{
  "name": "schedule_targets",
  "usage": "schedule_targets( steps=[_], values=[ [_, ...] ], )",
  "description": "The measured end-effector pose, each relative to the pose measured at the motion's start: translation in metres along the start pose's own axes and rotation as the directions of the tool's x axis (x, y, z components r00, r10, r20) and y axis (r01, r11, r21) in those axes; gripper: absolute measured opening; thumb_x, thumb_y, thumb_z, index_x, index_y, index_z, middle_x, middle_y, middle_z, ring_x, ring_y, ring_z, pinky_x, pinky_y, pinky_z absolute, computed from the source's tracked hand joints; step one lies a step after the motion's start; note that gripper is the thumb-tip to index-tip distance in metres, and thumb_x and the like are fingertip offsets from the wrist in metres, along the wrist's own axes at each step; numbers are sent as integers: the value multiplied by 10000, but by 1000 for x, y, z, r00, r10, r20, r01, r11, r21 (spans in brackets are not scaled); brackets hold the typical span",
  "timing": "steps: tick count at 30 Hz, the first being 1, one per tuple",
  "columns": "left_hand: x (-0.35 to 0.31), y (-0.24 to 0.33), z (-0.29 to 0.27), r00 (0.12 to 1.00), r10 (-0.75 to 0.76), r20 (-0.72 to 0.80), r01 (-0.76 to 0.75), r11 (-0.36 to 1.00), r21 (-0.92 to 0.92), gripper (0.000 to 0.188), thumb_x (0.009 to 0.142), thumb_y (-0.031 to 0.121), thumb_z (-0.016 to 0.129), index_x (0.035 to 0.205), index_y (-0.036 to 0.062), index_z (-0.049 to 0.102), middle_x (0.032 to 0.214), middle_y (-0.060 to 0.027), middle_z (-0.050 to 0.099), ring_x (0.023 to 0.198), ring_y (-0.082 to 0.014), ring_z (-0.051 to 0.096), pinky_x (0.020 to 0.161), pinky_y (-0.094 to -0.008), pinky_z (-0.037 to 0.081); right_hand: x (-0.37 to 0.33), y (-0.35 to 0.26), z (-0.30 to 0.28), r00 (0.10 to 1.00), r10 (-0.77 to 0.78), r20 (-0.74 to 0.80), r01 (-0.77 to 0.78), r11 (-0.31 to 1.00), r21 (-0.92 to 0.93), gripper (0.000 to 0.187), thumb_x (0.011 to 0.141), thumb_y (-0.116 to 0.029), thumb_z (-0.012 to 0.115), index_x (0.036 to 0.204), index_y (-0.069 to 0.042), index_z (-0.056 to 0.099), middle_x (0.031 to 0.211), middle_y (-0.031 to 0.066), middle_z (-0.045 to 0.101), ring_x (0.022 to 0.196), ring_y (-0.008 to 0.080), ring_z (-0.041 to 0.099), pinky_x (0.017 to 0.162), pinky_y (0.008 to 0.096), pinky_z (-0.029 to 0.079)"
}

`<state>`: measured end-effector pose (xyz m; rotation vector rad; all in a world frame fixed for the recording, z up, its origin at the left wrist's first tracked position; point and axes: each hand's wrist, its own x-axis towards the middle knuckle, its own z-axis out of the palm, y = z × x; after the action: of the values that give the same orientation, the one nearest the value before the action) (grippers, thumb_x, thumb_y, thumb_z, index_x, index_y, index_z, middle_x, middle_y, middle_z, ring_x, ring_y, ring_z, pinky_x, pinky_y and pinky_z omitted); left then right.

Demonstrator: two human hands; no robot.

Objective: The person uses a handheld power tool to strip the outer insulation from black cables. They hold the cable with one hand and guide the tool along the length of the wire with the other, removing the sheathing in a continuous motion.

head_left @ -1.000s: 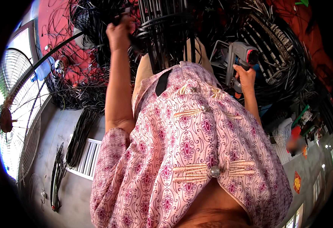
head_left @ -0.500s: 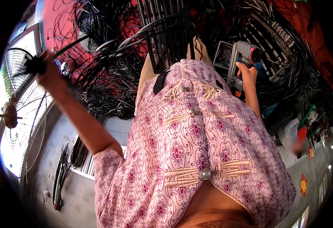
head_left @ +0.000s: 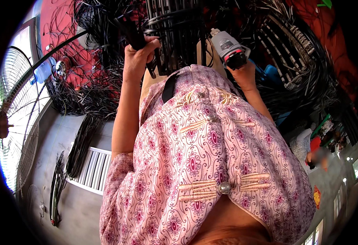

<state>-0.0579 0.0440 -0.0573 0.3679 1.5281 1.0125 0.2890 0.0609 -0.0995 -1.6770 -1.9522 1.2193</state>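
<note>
A bundle of flat black strips (head_left: pixel 131 33) is gripped in my left hand (head_left: pixel 140 55), which is closed close beside an upright frame of dark rods (head_left: pixel 175 26). Black strips wrap around this frame in front of my lap. My right hand (head_left: pixel 243 75) is closed around the handle of a grey nail gun (head_left: pixel 226 44) with a black and red end. The gun's nose points at the right side of the frame. Its body hides most of my right fingers.
Heaps of loose black strips (head_left: pixel 85 87) lie left on the red floor covering (head_left: pixel 58 24). A woven piece with pale slats (head_left: pixel 281 49) lies right. At the far left stands a wire fan (head_left: pixel 17 118). A person (head_left: pixel 320 159) is at the right.
My left hand has swung in from the far left to the frame with the strips. My right hand has moved the nail gun left, tilting its nose toward the frame.
</note>
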Motion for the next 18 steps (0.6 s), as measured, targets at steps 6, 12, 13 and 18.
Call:
schedule_targets(
  steps=[6, 12, 13, 18],
  values=[
    [-17, -24, 1, 999, -46, 27, 47, 999, -3, 92, 872, 60, 680, 941, 14, 719, 773, -27, 680, 515, -52, 473, 474, -212, 346, 1, -3, 2, 1000, -7, 10, 6, 1000, 25, 462, 732, -327, 730, 1125, -99, 645, 907, 141, 695, 815, 371, 656, 731, 402, 529],
    [-19, -32, 0, 994, -105, 14, 105, 994, 8, 113, 872, 132, 712, 942, 46, 734, 755, -2, 682, 543, -28, 515, 499, -177, 394, 10, -12, -5, 998, -40, 42, 42, 997, -71, 475, 741, -318, 722, 1161, -123, 620, 950, 142, 696, 876, 362, 664, 712, 411, 543],
    [-19, -32, 0, 993, -114, 4, 114, 993, 12, 114, 874, 137, 712, 941, 47, 734, 756, 0, 681, 542, -27, 516, 501, -177, 395, 10, -12, -6, 998, -33, 51, 37, 996, -80, 472, 743, -316, 721, 1163, -127, 618, 954, 139, 696, 883, 359, 664, 715, 414, 545],
    [-17, -33, -1, 995, -94, 17, 94, 995, -13, 112, 879, 147, 712, 940, 56, 736, 758, 9, 678, 552, -23, 516, 503, -176, 395, 10, -20, -8, 996, 7, 86, 5, 991, -137, 474, 748, -328, 734, 1162, -132, 612, 970, 129, 696, 883, 354, 666, 711, 415, 549]
  ],
)
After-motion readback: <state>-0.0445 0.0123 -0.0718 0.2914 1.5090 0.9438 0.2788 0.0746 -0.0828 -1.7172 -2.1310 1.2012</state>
